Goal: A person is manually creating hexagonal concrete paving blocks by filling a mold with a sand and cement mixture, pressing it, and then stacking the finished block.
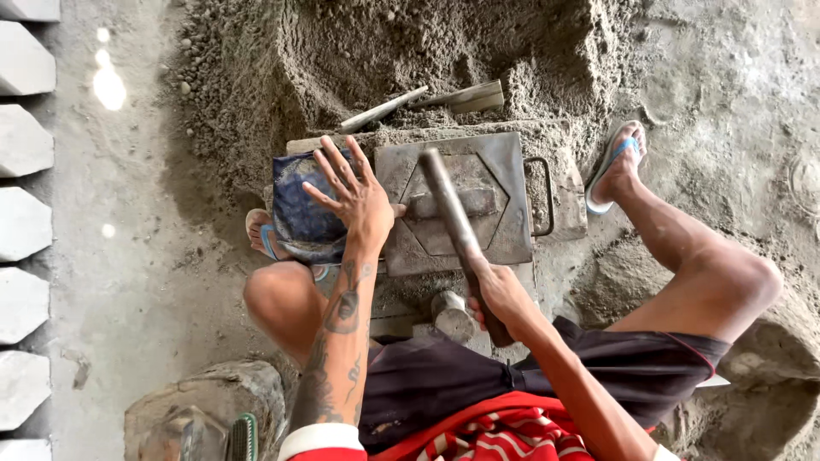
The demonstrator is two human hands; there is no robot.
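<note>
- Right hand [500,294] has its grip clamped tight round the lower end of a dark, dusty metal rod [453,222], which slants up across the middle of the steel mould [453,201].
- Left hand [359,201] is wide open, fingers fanned apart, holding nothing. The heel of the palm sits right at the mould's left edge, and the fingers hover over a crumpled dark blue cloth [303,213] just beside it.
- The mould is a flat grey steel plate with a hexagon outline pressed into it, a bar handle across the centre and a wire loop handle [542,196] on its right side. It sits on the ground between the person's knees.
- Right behind it is a big heap of damp grey sand mix [410,51], coarse and crumbly, with a trowel [427,101] lying in it.
- Feet in blue-strapped flip-flops either side, the right one [617,166] near the loop handle.
- Along the left edge, a row of pale hexagonal concrete blocks [24,222] on the dusty floor, well apart from the work.
</note>
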